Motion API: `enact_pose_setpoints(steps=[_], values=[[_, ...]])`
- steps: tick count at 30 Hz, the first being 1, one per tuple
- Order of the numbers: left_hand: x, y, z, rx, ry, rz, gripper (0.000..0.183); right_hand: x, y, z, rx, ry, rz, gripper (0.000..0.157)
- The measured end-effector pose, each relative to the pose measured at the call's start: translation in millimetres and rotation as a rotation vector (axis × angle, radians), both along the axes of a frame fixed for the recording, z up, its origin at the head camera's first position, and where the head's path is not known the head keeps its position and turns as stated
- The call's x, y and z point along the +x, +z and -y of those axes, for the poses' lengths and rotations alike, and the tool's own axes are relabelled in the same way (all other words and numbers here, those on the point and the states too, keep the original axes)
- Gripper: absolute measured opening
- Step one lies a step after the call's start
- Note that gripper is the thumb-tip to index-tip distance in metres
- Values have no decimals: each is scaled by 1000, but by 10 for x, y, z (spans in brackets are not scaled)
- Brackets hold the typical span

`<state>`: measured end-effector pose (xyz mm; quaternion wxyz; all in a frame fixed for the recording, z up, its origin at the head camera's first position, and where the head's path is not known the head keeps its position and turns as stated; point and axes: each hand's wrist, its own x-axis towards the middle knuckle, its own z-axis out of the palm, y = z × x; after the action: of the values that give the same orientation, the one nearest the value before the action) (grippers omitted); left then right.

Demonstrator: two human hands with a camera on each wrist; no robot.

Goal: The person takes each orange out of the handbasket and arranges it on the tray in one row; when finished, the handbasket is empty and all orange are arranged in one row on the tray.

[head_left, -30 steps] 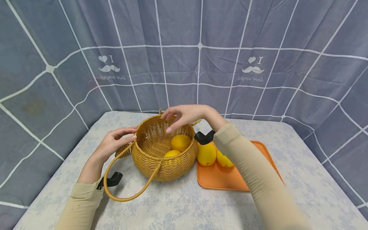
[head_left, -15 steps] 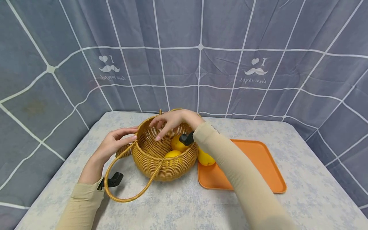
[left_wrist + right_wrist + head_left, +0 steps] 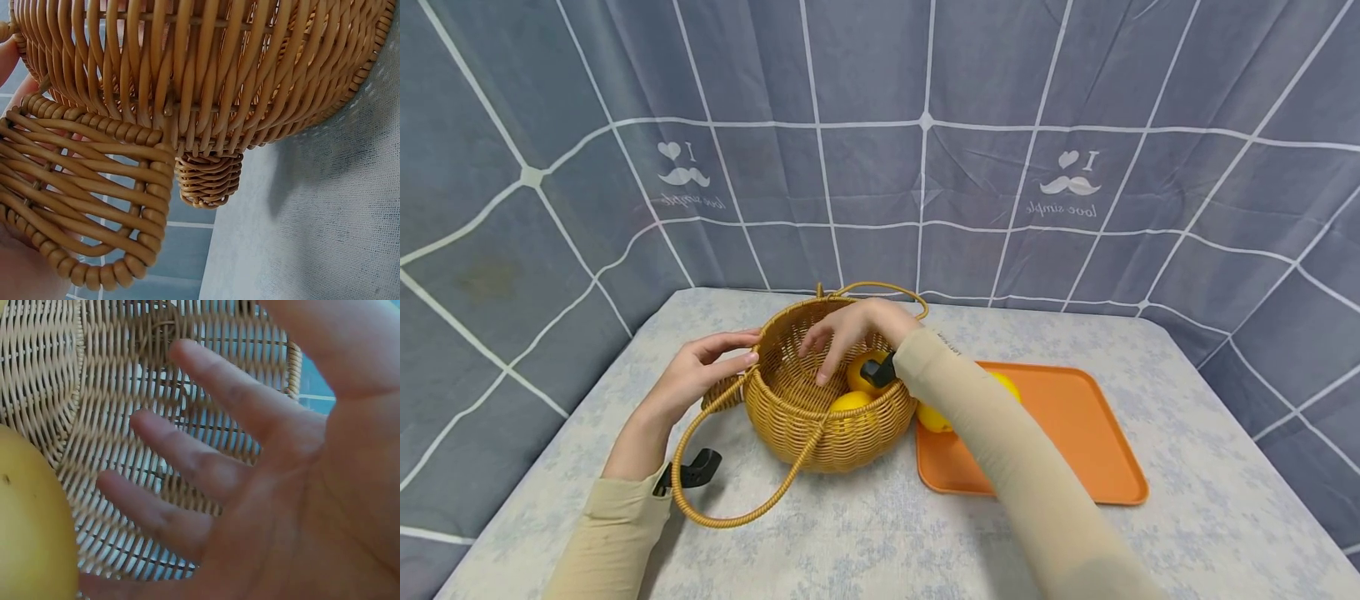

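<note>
A round wicker basket (image 3: 827,446) stands on the table, with one yellow fruit (image 3: 850,402) near its front wall and another yellow fruit (image 3: 857,373) behind it, partly covered by the wrist strap. My left hand (image 3: 692,379) holds the basket's left rim, thumb and fingers at the edge. In the left wrist view, parts of that hand show behind a flat wicker side piece (image 3: 87,187). My right hand (image 3: 844,332) reaches down inside the basket, fingers apart. The right wrist view shows its bare palm (image 3: 269,481) holding nothing, close to a large yellow fruit (image 3: 31,519).
An orange tray (image 3: 1067,425) lies right of the basket. Two yellow fruits, one in front (image 3: 934,419) and one behind (image 3: 1006,386), sit on it, partly hidden by my right sleeve. One basket handle (image 3: 730,523) droops front left; another (image 3: 880,285) arches at the back.
My right hand has moved left and down into the basket, uncovering the back handle and more of the tray. The left hand and basket stay put.
</note>
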<state>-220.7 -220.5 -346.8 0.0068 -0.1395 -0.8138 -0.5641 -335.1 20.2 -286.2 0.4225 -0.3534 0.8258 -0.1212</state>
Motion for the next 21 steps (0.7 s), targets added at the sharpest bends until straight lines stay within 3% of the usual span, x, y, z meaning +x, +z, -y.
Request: enact_pose_setpoints(steps=[6, 16, 21], values=[[12, -18, -14, -4, 3, -13, 41, -26, -92, -30, 11, -31, 30, 72], [34, -50, -41, -14, 12, -28, 42, -72, -206, -84, 15, 18, -15, 72], [38, -97, -38, -11, 5, -49, 40, -62, -258, -75, -38, 21, -31, 67]])
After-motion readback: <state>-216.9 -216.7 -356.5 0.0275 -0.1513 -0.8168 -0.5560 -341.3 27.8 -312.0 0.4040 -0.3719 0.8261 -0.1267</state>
